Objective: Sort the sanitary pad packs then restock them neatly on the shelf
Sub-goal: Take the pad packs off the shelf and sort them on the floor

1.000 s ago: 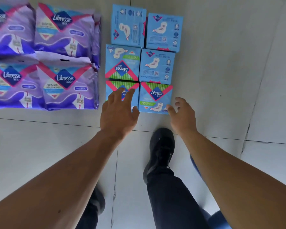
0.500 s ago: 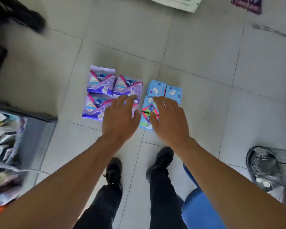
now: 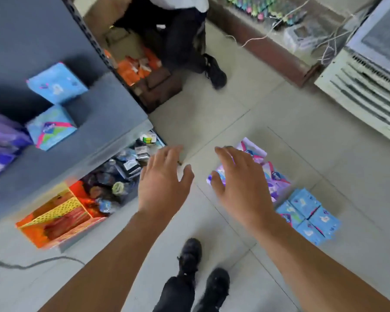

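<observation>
Purple pad packs (image 3: 273,176) lie on the tiled floor at the right, partly hidden behind my right hand (image 3: 239,183). Beside them, nearer me, sit several small blue pad packs (image 3: 309,216). On the grey shelf (image 3: 95,136) at the left stand two blue packs (image 3: 56,83) (image 3: 51,128), and purple packs (image 3: 0,140) show at its left edge. My left hand (image 3: 162,181) hangs over the floor between shelf and packs, fingers spread, holding nothing. My right hand is likewise empty with fingers straight.
Below the grey shelf a lower tier holds mixed goods (image 3: 126,167) and an orange box (image 3: 59,215). Another person's legs and shoe (image 3: 214,73) stand ahead near a carton of orange packets (image 3: 135,68). A white appliance (image 3: 365,86) fills the right. My shoes (image 3: 203,273) are below.
The view has swung up and left from the floor packs toward the shelf. Both hands have lifted away from the blue packs with nothing in them.
</observation>
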`<state>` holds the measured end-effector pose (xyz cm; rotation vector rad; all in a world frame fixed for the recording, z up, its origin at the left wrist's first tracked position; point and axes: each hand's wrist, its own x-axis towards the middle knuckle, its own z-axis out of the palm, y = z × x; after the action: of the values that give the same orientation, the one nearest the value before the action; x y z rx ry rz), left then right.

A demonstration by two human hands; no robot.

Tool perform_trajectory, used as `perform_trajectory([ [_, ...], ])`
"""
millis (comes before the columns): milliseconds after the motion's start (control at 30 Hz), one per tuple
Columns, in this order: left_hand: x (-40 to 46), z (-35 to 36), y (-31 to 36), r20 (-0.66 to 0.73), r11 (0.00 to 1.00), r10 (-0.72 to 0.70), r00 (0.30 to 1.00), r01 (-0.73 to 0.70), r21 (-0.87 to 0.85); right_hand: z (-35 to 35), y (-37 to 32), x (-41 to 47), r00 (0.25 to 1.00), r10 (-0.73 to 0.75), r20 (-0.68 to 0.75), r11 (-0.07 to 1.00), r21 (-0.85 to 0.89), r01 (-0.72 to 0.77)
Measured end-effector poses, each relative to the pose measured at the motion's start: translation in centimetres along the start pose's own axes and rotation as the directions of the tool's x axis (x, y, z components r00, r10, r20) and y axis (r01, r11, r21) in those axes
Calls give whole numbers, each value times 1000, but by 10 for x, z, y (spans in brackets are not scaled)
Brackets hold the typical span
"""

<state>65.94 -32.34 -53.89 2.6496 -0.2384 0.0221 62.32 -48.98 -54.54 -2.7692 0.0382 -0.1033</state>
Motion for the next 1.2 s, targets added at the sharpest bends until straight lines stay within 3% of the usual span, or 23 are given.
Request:
perform_trajectory([
  [333, 13, -93, -139, -183, 940, -335, 924, 341, 3, 53, -151, 78, 964, -264, 33, 951, 174, 254],
  [567, 40, -105, -255, -196, 882, -469, 861, 470, -48, 128, -234, 138, 944, -310, 113, 899, 358, 253],
  [633, 51, -107, -288, -201, 869, -493, 846, 491, -62, 152, -261, 160, 947, -280, 155, 899, 390, 201],
  [733, 69, -109, -331, -174, 832, -554, 814, 535, -145, 190, -304, 198, 965, -136, 224, 873, 487, 10],
  [867, 102, -103, -370, -30, 703, -678, 735, 635, -321, 229, -339, 247, 946, 58, 319, 842, 493, -218],
  [967, 121, -92, -387, 74, 591, -718, 692, 662, -461, 253, -349, 263, 913, 121, 389, 876, 391, -283],
  [1033, 128, -87, -393, 68, 551, -729, 681, 643, -531, 263, -350, 262, 916, 137, 377, 868, 400, -295],
  [1100, 128, -87, -392, -5, 552, -734, 679, 592, -587, 260, -348, 256, 927, 181, 328, 767, 543, -342],
  [1200, 116, -89, -371, -30, 551, -702, 712, 515, -657, 235, -333, 245, 899, 213, 383, 391, 810, -437],
])
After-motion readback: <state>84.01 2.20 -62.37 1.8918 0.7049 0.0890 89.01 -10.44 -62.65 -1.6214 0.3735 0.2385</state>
